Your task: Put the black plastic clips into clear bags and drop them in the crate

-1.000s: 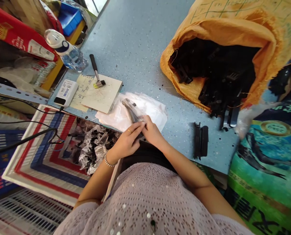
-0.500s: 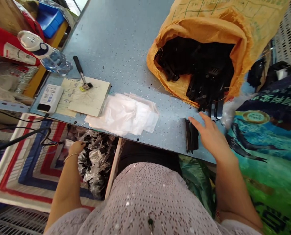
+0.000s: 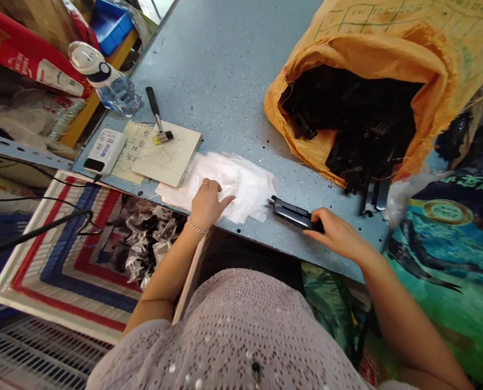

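Observation:
My right hand (image 3: pixel 336 234) grips one end of a long black plastic part (image 3: pixel 292 213), thumb on one side and fingers on the other. The part lies low over the table, its far end pointing left at the stack of clear plastic bags (image 3: pixel 241 181). Over the near edge of that stack is my left hand (image 3: pixel 207 205), its thumb held apart from the bent fingers and nothing visible in it. An orange woven sack (image 3: pixel 302 146) lies at the right with its mouth toward me, full of black plastic parts (image 3: pixel 359 119).
Left on the blue table (image 3: pixel 225 65) are a hammer (image 3: pixel 154 105) on a cardboard piece (image 3: pixel 174 157), a white device (image 3: pixel 106 151) and a water bottle (image 3: pixel 119 89). Below the edge stands a white basket (image 3: pixel 30 292) holding bagged parts (image 3: pixel 152 238). A printed bag (image 3: pixel 440 233) is at right.
My left hand has risen from the basket to the plastic bags. My right hand has taken hold of the black plastic part and turned it sideways, toward the bags.

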### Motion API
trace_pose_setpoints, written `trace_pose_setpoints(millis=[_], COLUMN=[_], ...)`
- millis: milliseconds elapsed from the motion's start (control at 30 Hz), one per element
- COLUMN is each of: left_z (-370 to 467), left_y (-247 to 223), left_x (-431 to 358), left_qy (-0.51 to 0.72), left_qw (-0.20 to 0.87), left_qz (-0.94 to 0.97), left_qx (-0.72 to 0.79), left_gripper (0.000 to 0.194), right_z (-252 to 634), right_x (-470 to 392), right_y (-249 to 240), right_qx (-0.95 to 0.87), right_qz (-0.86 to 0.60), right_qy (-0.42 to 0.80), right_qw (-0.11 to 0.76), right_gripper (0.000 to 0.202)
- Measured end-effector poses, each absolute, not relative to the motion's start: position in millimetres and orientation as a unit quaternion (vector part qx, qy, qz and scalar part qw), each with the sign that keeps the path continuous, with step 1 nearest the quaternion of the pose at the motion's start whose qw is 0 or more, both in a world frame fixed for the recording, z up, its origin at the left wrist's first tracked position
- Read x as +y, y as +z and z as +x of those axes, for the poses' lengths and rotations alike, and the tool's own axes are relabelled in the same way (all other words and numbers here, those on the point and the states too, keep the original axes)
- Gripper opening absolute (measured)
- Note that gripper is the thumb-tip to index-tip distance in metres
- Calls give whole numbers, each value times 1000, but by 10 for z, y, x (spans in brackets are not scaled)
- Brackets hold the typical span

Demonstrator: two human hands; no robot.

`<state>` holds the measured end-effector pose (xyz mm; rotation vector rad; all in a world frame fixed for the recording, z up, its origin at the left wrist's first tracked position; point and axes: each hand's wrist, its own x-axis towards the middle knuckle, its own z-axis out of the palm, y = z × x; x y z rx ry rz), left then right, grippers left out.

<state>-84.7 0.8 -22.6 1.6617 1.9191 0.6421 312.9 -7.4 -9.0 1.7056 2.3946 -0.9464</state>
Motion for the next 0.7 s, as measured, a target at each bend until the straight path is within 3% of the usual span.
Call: trace_pose_setpoints(millis=[100, 200, 300, 400, 500, 567, 700], left_z=[-754, -961, -1093, -1109, -1109, -1079, -877], left_y=[-400, -524, -556, -507, -402, -336, -299], left_x=[246, 290, 238, 177, 95, 10, -218], left_qy=[208, 260, 339, 376, 293, 235, 262], left_qw=[248, 344, 391, 346, 209, 149, 154], left_qz=[621, 593, 517, 521, 635, 689, 771], left_qx=[714, 680, 682, 684, 684, 670, 559], left_gripper=[10, 15, 14, 2, 29, 44, 62], right_z=[2857, 2465, 2026, 1715, 1586, 1529, 1298], right_x=[-83, -7, 110, 204, 267, 302, 311], right_y=[-148, -177, -137, -44, 8, -34, -274], right_qx=[731, 734, 768, 812, 817, 797, 570], right_qz=[564, 495, 447, 435, 452, 459, 460], right_qy=[-374, -442, -440, -382, -355, -386, -646], right_qw=[-87, -146, -132, -71, -39, -73, -216], right_gripper=[75, 69, 67, 65, 60, 59, 72])
